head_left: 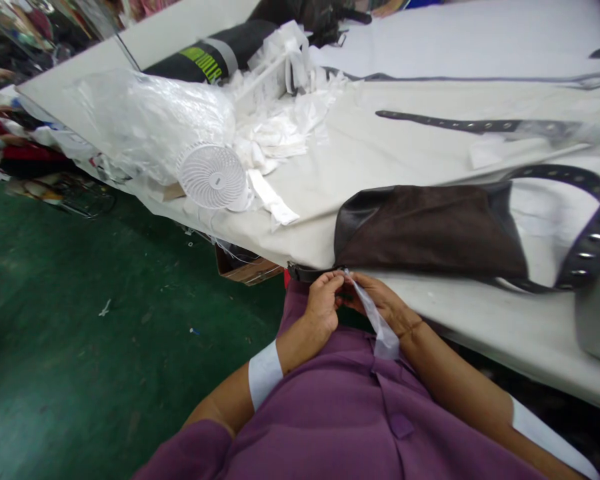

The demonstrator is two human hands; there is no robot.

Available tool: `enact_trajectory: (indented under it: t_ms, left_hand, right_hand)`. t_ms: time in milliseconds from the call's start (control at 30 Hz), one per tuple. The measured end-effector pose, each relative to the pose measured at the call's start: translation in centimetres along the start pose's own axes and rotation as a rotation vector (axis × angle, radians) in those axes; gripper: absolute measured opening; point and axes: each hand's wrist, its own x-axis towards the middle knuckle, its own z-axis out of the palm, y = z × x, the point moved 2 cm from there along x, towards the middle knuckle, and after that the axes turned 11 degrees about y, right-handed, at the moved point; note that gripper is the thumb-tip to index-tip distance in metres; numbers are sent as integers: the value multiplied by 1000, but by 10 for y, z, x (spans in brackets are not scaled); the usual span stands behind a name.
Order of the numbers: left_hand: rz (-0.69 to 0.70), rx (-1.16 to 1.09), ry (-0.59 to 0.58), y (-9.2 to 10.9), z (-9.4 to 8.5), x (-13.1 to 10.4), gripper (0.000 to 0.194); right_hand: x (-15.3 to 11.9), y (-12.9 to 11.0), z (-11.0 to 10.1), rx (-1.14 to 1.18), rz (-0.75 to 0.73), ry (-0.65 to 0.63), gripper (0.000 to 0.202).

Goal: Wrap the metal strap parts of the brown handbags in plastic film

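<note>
At the table's near edge, my left hand (pixel 324 303) is closed in a pinch on a narrow dark strap (pixel 307 273), whose buckle-like end sticks out to the left. My right hand (pixel 375 297) meets it fingertip to fingertip, closed on a translucent white wrapping strip (pixel 377 319) that hangs down over the wrist side. Fingers partly hide where strap and strip meet. Just beyond the hands lies a dark brown bag (pixel 435 230) with black end panels. Its black eyeleted shoulder strap (pixel 587 230) loops to the right.
A small white fan (pixel 215 177) stands near the table's left edge. Around it are clear plastic sheeting (pixel 155 120) and crumpled white wrapping (pixel 280 137). Another eyeleted strap (pixel 445 122) lies farther back. Below the table sits a cardboard box (pixel 247 270). Other people are at far left.
</note>
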Motion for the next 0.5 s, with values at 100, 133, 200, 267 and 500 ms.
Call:
enact_trajectory:
  t_ms: [100,133,200,267,500]
  left_hand:
    - [-23,2,-33,3,0,-1,18]
    - [-32,4,-46,3,-1,0,18]
    - [-46,20,-69,3,-2,1,18]
    - [-59,45,-93,2,-5,2,18]
    - [-171,184,-234,16,-16,4,17]
  right_hand:
    - [3,-3,8,-26,6,-6,27]
    - [7,-4,13,-32,9,-10,29]
    - [19,-5,24,-40,16,-19,31]
    - [28,-6,33,-44,20,-24,32]
    - [4,-12,10,-54,19,3,20]
